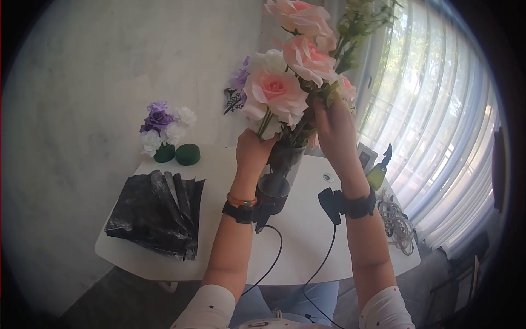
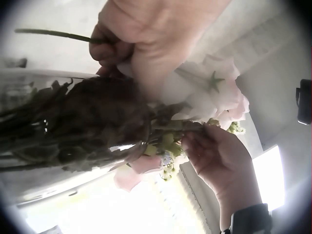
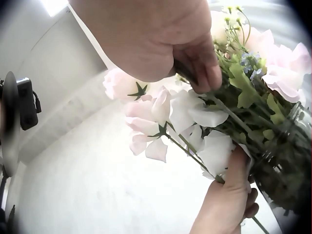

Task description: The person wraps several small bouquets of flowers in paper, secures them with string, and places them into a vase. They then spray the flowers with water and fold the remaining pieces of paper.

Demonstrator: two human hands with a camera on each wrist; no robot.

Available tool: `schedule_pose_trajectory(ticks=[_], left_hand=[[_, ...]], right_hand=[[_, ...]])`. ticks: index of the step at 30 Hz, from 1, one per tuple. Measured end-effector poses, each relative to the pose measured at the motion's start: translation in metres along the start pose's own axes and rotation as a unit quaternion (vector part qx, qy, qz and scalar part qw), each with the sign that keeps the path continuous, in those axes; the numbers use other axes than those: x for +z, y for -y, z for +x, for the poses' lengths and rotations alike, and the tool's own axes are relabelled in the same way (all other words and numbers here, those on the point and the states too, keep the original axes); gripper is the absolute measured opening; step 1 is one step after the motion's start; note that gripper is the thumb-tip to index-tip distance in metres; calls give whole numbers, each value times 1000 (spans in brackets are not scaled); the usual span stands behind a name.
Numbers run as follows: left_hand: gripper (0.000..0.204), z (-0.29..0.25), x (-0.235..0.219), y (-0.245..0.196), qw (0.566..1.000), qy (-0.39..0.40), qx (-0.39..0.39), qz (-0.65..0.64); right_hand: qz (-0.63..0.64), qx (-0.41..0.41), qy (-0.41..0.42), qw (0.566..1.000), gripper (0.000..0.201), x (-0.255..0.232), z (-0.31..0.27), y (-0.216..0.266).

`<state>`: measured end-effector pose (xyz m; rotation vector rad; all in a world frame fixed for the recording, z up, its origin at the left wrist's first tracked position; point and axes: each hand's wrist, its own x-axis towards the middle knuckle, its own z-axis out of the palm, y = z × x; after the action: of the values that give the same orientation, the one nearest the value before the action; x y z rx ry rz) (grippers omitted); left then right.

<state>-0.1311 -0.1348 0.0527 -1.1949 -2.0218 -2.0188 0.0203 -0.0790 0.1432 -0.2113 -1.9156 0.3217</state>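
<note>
Left fingers [image 2: 104,51] grip a flower stem [image 2: 53,33] slanting upward.

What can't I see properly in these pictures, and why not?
Tops of the tall green leafy stems: head view, cut off by the top edge.
Base of the clear glass vase: left wrist view, cut off by the left edge.
Any writing on the yellow-green spray bottle: head view, too small.

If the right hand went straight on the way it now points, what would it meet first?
Probably the green leaves just ahead of the right hand, then a pink rose above them, going by the head view; their depth is hard to judge.
</note>
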Motion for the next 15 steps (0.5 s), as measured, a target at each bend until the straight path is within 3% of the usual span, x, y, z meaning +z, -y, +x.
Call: schedule_pose_trajectory(ticks=[3, 6, 9, 13, 15], left_hand=[[37, 1, 4, 3, 998, -40, 44, -18], [38, 2, 5, 6, 997, -43, 60, -25], [38, -1, 2, 0, 999, -26, 34, -31], [38, 1, 3, 3, 999, -21, 20, -16], [40, 0, 3, 3, 996, -48, 68, -27]], right_hand=[[-48, -27, 75, 996, 21, 7, -1, -8], [-76, -25, 99, 992, 24, 7, 1, -5], [-56, -21, 126, 990, 25, 3, 4, -6], [-59, -16, 125, 990, 25, 2, 7, -15], [-63, -2, 98, 993, 25, 4, 9, -21]])
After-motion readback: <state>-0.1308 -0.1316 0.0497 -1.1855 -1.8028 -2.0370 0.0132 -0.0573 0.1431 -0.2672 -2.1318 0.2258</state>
